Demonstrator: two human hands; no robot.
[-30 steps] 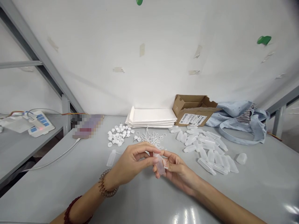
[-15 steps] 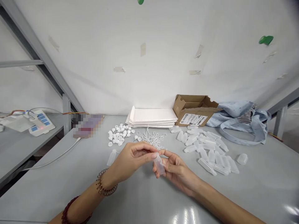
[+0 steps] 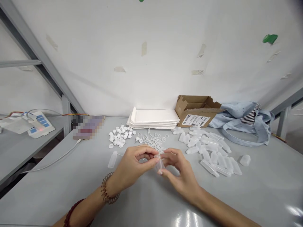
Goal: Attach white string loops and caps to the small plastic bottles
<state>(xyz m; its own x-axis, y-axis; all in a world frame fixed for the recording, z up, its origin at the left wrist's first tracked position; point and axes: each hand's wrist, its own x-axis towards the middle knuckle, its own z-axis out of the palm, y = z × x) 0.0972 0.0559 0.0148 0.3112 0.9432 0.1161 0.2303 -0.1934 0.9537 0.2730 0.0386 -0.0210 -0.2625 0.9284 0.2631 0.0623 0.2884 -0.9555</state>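
Observation:
Between my two hands, over the middle of the table, is a small translucent plastic bottle (image 3: 160, 166). My left hand (image 3: 137, 165) is closed, its thumb and fingertips pinching the bottle's upper end. On the other side my right hand (image 3: 181, 171) holds the bottle with the thumb on its lower part and the fingers curled behind it. Part of the bottle is hidden by the fingers. Just beyond my fingertips lies a pile of white looped strips (image 3: 155, 140). Left of my left hand a similar bottle (image 3: 112, 160) lies on its own, a thin white strip at its neck.
Small white caps (image 3: 120, 136), several with thin needles, are heaped at the back left. Many translucent bottles (image 3: 213, 151) lie at right. White padded envelopes (image 3: 156, 118), a cardboard box (image 3: 196, 118) and light-blue cloth (image 3: 246, 126) line the wall. A cable (image 3: 54, 164) crosses the left side.
The bottle has turned in my hands and shows less of its side. My right hand has opened its grip somewhat, its thumb shifting to the lower end. My left hand keeps pinching the top.

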